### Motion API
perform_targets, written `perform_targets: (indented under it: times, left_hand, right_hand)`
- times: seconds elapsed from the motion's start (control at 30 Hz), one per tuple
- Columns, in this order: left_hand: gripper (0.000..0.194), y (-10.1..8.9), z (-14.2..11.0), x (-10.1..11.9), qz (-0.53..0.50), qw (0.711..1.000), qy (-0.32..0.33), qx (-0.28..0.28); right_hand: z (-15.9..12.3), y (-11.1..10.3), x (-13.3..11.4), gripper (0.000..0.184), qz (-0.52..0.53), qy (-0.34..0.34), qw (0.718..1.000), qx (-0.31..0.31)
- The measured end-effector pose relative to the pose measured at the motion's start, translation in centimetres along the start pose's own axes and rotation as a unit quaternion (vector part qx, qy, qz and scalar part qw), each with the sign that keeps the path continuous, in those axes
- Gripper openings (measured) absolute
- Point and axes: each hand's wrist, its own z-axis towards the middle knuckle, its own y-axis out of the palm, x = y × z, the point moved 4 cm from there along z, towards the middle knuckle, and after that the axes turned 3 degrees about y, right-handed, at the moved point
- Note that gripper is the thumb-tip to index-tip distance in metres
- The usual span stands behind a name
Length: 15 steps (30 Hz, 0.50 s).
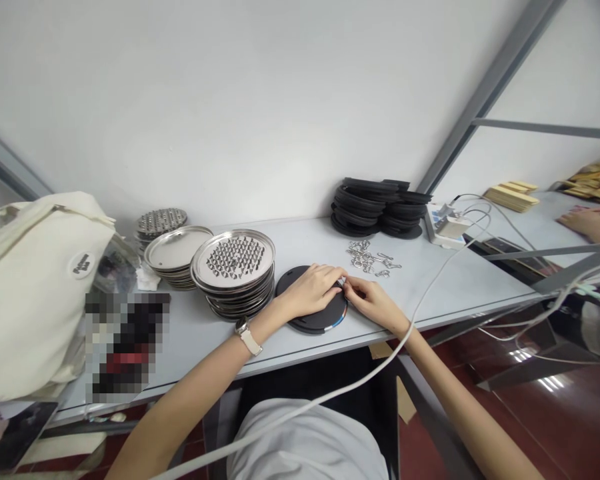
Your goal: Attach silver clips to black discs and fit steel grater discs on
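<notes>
A black round disc (305, 325) lies on the table in front of me, with a blue, white and orange patch on its near right edge. My left hand (314, 291) rests across it, fingers closed over its right edge. At that same edge my right hand (373, 301) is closed in a pinch, its fingertips touching those of the left. Something small and shiny shows between the fingertips, too hidden to name. Just beyond the hands lies a loose pile of metal clasps (364, 257).
Left of the disc stand stacked metal grater plates (235, 260) and plain round metal plates (177, 250). Black discs (365, 207) are piled by the wall. A white cable (380, 367) crosses before me. A power strip (443, 227), cream bag (40, 287) and another person's hands (593, 223) flank the area.
</notes>
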Motion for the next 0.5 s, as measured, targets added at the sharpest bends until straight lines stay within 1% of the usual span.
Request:
perform_targets:
  times: [0.5]
  left_hand:
    - [0.022,0.04,0.12,0.08,0.006,1.000,0.004,-0.004]
  right_hand:
    - [-0.02,0.05,0.40,0.031,0.023,0.007,1.000,0.001]
